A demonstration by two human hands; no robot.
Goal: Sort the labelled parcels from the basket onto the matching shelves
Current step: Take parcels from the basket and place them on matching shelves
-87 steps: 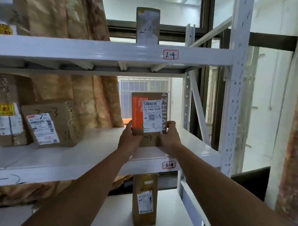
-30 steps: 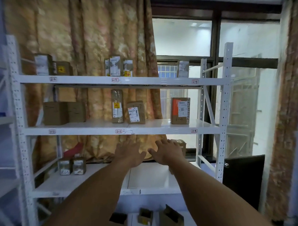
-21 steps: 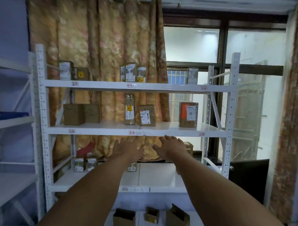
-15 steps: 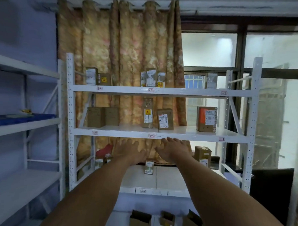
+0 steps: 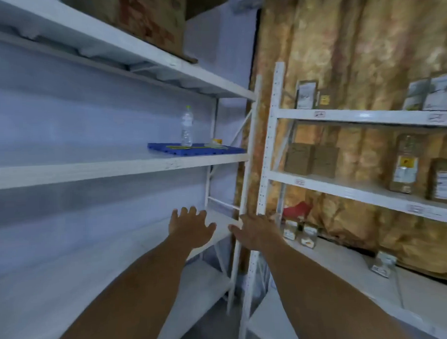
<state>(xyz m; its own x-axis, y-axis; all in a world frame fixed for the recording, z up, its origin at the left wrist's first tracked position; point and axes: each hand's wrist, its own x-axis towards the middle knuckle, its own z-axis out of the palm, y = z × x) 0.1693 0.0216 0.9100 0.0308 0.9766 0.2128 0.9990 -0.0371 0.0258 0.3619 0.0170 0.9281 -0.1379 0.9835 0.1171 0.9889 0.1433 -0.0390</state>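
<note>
Since the orange parcel was stood on its shelf, the view has been swung left onto a side rack (image 5: 116, 170). The left hand (image 5: 191, 228) and right hand (image 5: 256, 231) are held out empty, fingers spread apart. That parcel and the basket are out of view; sorted parcels (image 5: 310, 158) are seen at right. A return for another is judged likely.

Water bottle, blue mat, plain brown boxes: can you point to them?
water bottle (image 5: 186, 127), head view, its clear body.
blue mat (image 5: 191, 151), head view, its front edge.
plain brown boxes (image 5: 297, 160), head view, the left box's front face.
</note>
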